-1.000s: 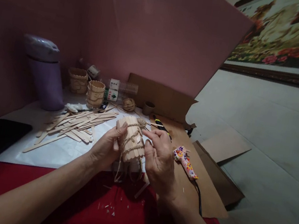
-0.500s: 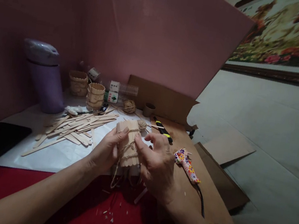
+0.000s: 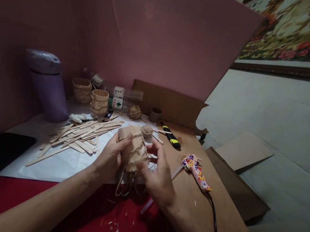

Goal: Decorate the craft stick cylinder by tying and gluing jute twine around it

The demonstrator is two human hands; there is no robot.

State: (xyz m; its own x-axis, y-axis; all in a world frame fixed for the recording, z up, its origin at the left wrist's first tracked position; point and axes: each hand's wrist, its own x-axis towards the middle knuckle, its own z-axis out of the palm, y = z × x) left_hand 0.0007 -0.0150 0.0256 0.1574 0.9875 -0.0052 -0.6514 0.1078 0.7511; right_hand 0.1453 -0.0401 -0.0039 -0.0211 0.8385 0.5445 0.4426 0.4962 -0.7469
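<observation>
A small stick-covered cup wrapped with twine is tilted between my hands near the middle of the view. My left hand grips its left side, thumb on the near face. My right hand closes on the lower right side, with the thumb near the twine; some fingertips are hidden behind the cup. Loose twine hangs below it. Beyond the cup lies a small twine ball. Many flat wooden sticks are spread on white paper to the left.
A purple bottle and two stick-covered cups stand at the back left. On the brown board lie a black-and-yellow cutter and a flower-patterned glue gun. A clear glue stick is beside my right hand.
The cup has turned and tilted in my hands. My right hand has moved from the upper twine to the cup's lower right side. The view has shifted slightly.
</observation>
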